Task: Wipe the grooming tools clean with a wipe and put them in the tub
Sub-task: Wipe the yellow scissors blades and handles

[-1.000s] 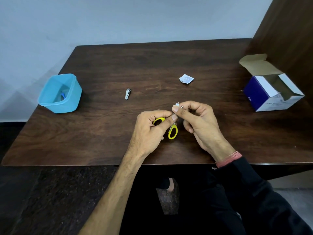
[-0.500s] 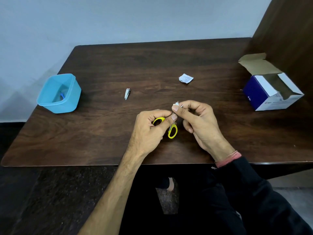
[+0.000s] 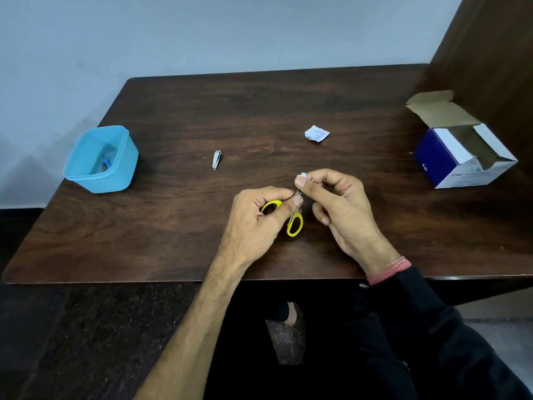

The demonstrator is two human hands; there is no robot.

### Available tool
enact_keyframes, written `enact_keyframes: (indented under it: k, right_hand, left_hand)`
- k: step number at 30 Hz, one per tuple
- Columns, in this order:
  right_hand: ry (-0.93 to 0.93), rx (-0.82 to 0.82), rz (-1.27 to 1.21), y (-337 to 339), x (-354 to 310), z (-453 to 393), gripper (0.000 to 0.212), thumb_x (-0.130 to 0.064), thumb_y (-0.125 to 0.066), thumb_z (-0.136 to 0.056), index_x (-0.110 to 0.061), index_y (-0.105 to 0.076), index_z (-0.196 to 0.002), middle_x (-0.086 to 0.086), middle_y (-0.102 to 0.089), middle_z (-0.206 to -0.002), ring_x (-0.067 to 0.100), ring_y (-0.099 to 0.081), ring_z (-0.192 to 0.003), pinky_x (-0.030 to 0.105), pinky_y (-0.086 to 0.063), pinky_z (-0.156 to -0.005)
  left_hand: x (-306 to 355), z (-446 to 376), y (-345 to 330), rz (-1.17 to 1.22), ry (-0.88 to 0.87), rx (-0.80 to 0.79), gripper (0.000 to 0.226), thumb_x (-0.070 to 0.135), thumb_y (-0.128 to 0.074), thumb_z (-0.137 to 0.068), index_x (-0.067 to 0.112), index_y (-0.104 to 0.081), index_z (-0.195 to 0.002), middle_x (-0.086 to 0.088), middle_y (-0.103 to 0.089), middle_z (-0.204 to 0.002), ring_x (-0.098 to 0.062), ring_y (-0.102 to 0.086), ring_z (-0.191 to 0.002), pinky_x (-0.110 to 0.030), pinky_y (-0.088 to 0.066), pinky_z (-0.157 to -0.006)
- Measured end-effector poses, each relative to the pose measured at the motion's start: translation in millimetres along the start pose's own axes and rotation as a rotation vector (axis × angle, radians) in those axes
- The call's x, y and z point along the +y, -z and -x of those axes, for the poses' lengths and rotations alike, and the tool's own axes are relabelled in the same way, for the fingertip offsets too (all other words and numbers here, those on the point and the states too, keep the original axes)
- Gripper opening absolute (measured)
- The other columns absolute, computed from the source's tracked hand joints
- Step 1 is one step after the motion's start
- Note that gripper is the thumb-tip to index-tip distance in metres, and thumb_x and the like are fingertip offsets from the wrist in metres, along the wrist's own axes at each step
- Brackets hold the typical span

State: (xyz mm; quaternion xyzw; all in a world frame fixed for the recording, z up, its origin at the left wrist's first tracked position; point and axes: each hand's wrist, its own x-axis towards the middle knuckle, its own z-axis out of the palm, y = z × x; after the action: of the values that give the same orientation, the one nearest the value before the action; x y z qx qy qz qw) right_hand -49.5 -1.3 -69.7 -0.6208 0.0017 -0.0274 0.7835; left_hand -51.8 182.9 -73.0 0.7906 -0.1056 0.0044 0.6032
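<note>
My left hand grips a small pair of yellow-handled scissors over the near middle of the dark wooden table. My right hand pinches a small white wipe around the scissor blades, which are mostly hidden by my fingers. A metal nail clipper lies on the table to the left of my hands. At the table's left edge stands the blue plastic tub, with a small blue-tipped tool inside it.
A torn white wipe wrapper lies beyond my right hand. An open blue and white cardboard box sits at the right, beside a dark wooden panel. A pale wall runs behind the table.
Both hands stay in nearly the same place; my right fingers shift slightly along the scissor blades with the wipe.
</note>
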Motion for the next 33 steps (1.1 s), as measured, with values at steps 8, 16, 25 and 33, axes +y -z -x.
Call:
enact_keyframes:
  k: [8,16,25,33]
  right_hand:
    - [0.005,0.008,-0.008,-1.6,0.3,-0.1,0.014,-0.024,-0.084,-0.092,-0.012,-0.08,-0.088,0.016,-0.054,-0.092,0.018,-0.029,-0.053,0.023,-0.024,-0.04]
    - [0.0,-0.021,0.011,0.0,0.5,0.5,0.012,-0.02,-0.084,-0.093,-0.01,-0.079,-0.088,0.018,-0.052,-0.089,0.015,-0.029,-0.049,0.021,-0.024,-0.04]
    - [-0.005,-0.039,0.002,0.9,1.5,0.3,0.021,-0.023,-0.086,-0.09,-0.005,-0.077,-0.091,0.018,-0.051,-0.089,0.017,-0.027,-0.052,0.022,-0.023,-0.04]
    - [0.02,-0.036,-0.022,-1.9,1.0,0.5,0.018,-0.022,-0.086,-0.086,-0.01,-0.081,-0.098,0.01,-0.07,-0.093,0.016,-0.049,-0.061,0.02,-0.032,-0.042]
  left_hand:
    - [-2.5,-0.7,0.4,-0.003,0.004,-0.001,0.012,0.027,-0.08,-0.104,0.02,-0.088,-0.097,-0.006,-0.075,-0.08,-0.015,-0.056,-0.063,-0.043,-0.049,-0.052]
    - [-2.7,-0.4,0.4,-0.011,-0.018,0.006,0.013,0.027,-0.08,-0.104,0.02,-0.088,-0.097,-0.009,-0.075,-0.081,-0.012,-0.054,-0.062,-0.041,-0.049,-0.052]
    - [-3.1,-1.0,1.5,-0.019,-0.042,-0.016,0.013,0.025,-0.079,-0.104,0.018,-0.088,-0.098,-0.004,-0.072,-0.08,-0.01,-0.055,-0.065,-0.033,-0.048,-0.06]
    - [0.0,-0.5,1.5,0.001,-0.013,0.002,0.014,0.024,-0.079,-0.105,0.018,-0.087,-0.096,-0.017,-0.071,-0.08,-0.016,-0.05,-0.057,-0.045,-0.045,-0.045]
